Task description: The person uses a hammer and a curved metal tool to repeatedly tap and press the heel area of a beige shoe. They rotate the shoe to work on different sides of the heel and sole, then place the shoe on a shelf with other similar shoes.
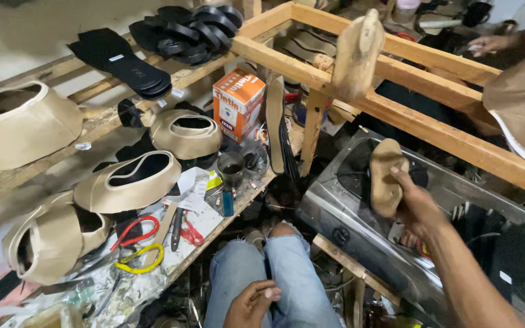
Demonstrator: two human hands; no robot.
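Right hand (417, 209) has its grip closed on a tan shoe sole (386, 176), held upright over a steel gas stove (335, 212) at right; fingers (403, 179) wrap the sole's edge; left hand (251, 302) rests loosely curled on the jeans knee (287, 267), grip holding nothing; cluttered desk (214, 228) at left carries beige shoe uppers (127, 181), red scissors (135, 231), a yellow-handled tool (141, 258), an orange box (238, 103); black soles (123, 61) lie on the wooden rack (396, 51); a wooden shoe last (357, 51) stands on the rack's rail; another person's hand (490, 44) shows top right, well apart.
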